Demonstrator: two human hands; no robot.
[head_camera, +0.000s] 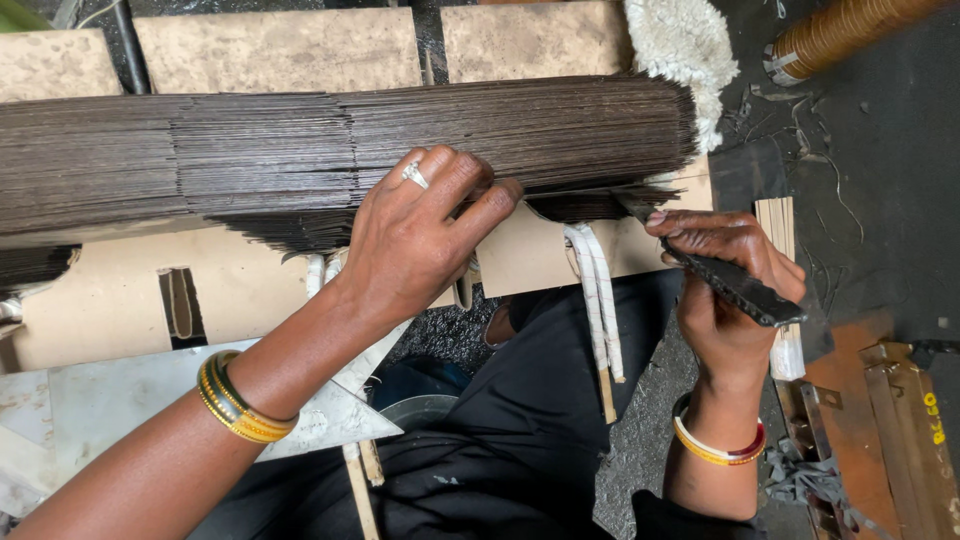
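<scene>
A long stack (300, 160) of thin dark metal sheets is laid across the middle, on pale board (110, 300). The left hand (415, 240) is pressed flat on its front edge, fingers spread and open, nothing gripped. A dark flat strip (735, 285) is held closed in the right hand (725, 290), its tip at the stack's right end. The sheets seem stiff, heavy together, sharp-edged; they are best taken by the edges.

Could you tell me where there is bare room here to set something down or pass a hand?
The dark floor right of the lamination stack is barest. It is crowded where the left hand presses the stack and the right hand holds a dark strip.
</scene>
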